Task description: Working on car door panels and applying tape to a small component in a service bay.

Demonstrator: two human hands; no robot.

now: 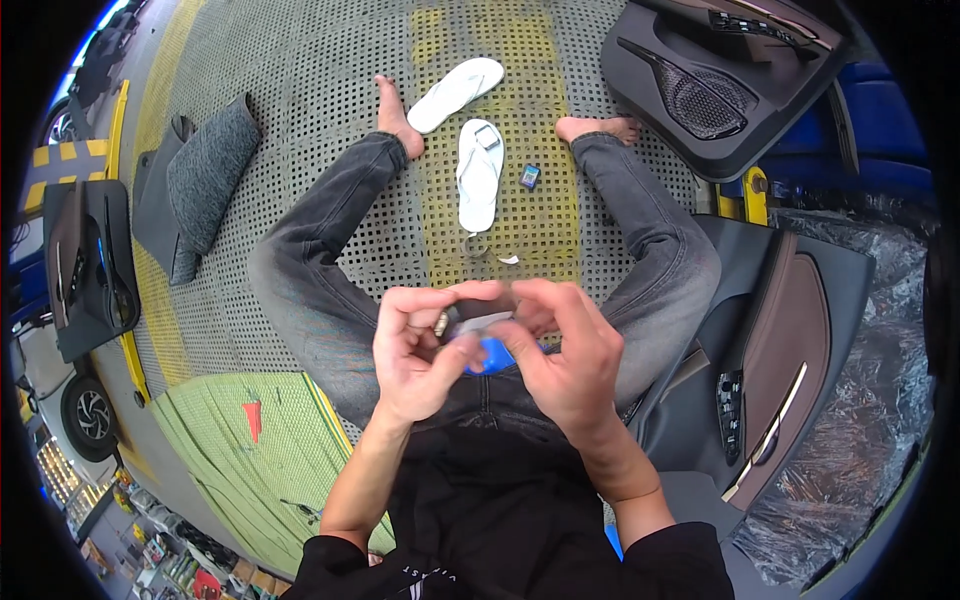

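Both hands are raised in front of my lap, fingers curled around a small grey flat piece [484, 323] whose kind I cannot make out. My left hand [405, 350] is closed on its left side, by a small metallic bit [441, 323]. My right hand [570, 350] is closed on the right side, thumb and fingers pressed in and slightly blurred. Just under the thumbs shows a bright blue thing [490, 356], partly hidden by them. On the floor ahead lie a pair of white flip-flops [480, 178], one with a small square item on it, and a small dark blue box [529, 176].
Car door panels lie at the far right [690, 90], right [800, 350] and left [88, 270]. A folded grey carpet piece [212, 175] rests left of my leg. A green mat [250, 460] with a red scrap [252, 420] is at the near left. Clear plastic wrap [850, 440] edges the right.
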